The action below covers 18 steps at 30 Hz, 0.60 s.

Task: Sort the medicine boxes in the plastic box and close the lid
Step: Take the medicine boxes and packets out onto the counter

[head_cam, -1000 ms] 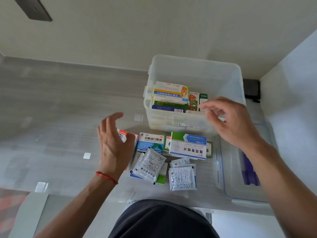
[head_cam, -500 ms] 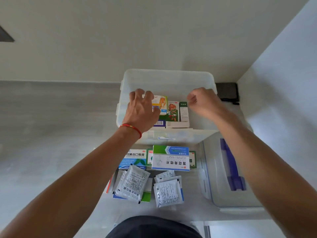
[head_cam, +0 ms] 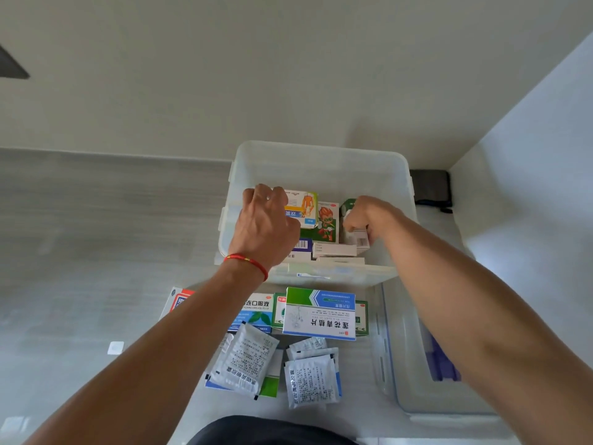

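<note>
A clear plastic box [head_cam: 321, 155] stands open on the table, with several medicine boxes inside. Both hands are down in it. My left hand [head_cam: 268, 224] grips the yellow and white box [head_cam: 303, 208] at the left of the row. My right hand [head_cam: 362, 216] is closed on a white and green box [head_cam: 356, 237] at the right. Between them stands a box with a cartoon figure [head_cam: 327, 221]. In front of the plastic box lie a green and blue medicine box [head_cam: 321, 313], other boxes and several white sachets [head_cam: 311, 380].
The clear lid with a purple handle [head_cam: 417, 364] lies to the right of the loose medicine. A dark object [head_cam: 430, 187] sits behind the plastic box by the white wall. The table edge runs close to my body.
Both hands went from above the table into the plastic box and closed on boxes there. The view has moved closer to the box.
</note>
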### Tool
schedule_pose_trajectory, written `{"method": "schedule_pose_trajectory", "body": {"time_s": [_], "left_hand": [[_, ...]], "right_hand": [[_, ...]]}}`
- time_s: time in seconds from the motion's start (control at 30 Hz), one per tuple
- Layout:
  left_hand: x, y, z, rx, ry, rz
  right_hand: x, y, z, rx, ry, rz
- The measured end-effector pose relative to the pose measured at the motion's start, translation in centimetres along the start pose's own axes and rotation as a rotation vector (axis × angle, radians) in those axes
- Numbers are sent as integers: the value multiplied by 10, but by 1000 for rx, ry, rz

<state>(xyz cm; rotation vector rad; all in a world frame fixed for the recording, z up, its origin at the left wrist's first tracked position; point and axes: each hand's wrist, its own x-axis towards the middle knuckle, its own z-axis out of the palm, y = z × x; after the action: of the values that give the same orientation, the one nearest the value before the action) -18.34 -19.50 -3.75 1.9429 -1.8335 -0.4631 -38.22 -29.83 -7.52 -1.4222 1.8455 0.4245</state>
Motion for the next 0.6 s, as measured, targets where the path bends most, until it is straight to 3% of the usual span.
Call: {"method": "schedule_pose_trajectory", "body": {"time_s": [0.1, 0.27, 0.43, 0.6], "left_hand": [[-1, 2, -2, -6, -6, -10], [-2, 3, -3, -44, -24, 22], [-4, 6, -13, -194, -36, 75], [-21, 14, -37, -559, -29, 117]], "right_hand": [[-19, 2, -18, 75, 50, -24], [-59, 14, -41, 501, 79, -278], [-95, 27, -43, 875, -79, -476], [-122, 37, -30, 995, -236, -602]]}}
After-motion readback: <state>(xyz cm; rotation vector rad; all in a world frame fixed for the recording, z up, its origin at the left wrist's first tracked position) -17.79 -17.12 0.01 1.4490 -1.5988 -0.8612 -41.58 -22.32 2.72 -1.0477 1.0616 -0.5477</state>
